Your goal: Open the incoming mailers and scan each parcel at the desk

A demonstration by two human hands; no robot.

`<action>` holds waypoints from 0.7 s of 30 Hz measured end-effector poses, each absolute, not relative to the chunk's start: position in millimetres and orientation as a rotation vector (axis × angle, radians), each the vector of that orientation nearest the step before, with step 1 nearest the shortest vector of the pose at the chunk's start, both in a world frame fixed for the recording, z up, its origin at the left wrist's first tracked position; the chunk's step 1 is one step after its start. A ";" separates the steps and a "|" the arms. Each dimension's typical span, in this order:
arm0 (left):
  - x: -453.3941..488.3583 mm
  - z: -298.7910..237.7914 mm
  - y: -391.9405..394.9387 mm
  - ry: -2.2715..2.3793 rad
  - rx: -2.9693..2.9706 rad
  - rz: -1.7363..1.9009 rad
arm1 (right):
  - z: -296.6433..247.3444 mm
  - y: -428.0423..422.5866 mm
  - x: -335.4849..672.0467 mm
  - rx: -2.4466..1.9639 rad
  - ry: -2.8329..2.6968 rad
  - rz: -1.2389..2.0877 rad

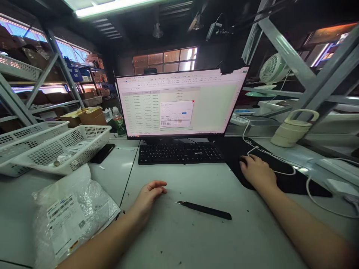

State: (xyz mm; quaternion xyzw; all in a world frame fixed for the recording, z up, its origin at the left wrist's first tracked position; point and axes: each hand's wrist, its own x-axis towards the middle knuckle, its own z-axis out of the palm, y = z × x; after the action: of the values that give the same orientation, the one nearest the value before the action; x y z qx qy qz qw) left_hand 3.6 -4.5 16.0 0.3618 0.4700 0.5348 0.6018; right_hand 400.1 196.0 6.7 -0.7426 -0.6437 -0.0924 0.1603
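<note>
On the black mouse pad, my right hand is wrapped over a dark computer mouse, which is mostly hidden under the palm. My left hand rests on its side on the table, fingers loosely curved and holding nothing. A black utility knife lies to the right of that hand, its blade tip pointing toward it. Beyond both hands are a black keyboard and a monitor showing a spreadsheet with a small dialog window open. Left of my forearm lies a clear bubble-wrap package with a printed label.
White perforated baskets stand at the left, beside a black phone. A green-labelled bottle is left of the monitor. A cream lidded container, white cables and a small fan are at the right.
</note>
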 end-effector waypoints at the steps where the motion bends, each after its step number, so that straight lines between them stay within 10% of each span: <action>1: 3.9 16.7 -4.5 1.095 0.836 1.238 | 7.5 195.2 399.3 -2.131 -1.836 -0.261; 21: 5.6 18.2 -4.3 1.076 0.807 1.255 | 2.5 197.0 400.6 -2.111 -1.797 -0.307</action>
State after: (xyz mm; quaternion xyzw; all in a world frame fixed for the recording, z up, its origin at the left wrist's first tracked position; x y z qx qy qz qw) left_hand 5.6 -4.3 18.2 0.3490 0.4654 0.5426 0.6059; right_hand 400.6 197.0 2.5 -0.7451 -0.6343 -0.1084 0.1750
